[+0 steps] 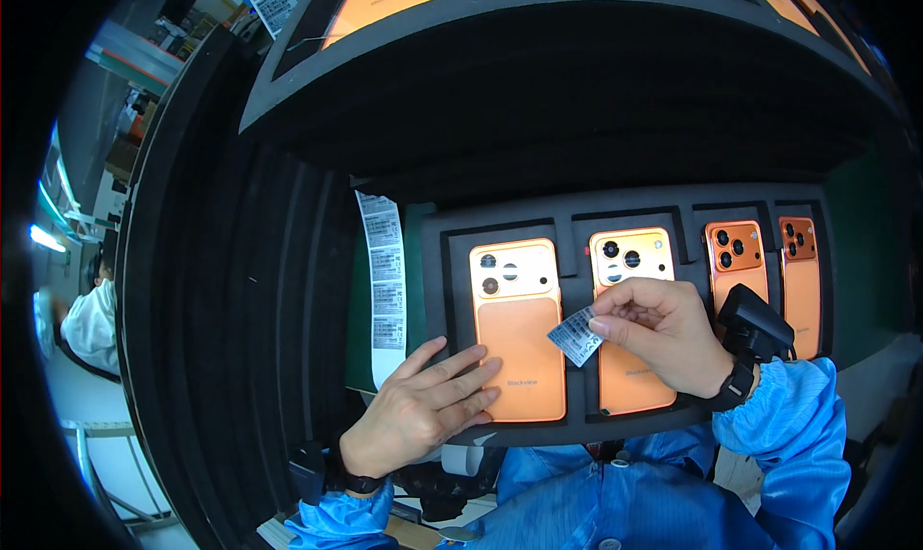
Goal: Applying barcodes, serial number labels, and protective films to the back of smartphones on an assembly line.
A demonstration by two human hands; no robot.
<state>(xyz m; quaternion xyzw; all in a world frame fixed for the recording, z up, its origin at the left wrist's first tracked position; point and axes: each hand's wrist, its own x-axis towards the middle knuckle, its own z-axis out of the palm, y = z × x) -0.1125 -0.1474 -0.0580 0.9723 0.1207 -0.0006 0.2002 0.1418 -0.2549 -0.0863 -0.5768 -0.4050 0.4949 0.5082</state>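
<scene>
Left hand [426, 406] lies flat, fingers spread, on leftmost orange phone [516, 331] in black foam tray [435, 262]; right hand [663, 331] pinches small label [574, 337] just above it.

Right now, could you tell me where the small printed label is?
In the head view, the label is pinched in the right hand, just right of centre, over the gap between the two leftmost orange phones in the black tray.

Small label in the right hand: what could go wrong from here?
1. The small label is pinched only at one corner by the right hand, so it could curl or go on crooked.
2. The left hand rests its fingers on the leftmost orange phone, which may smudge its back.
3. The label strip hangs loose beside the foam tray and could snag.
</scene>
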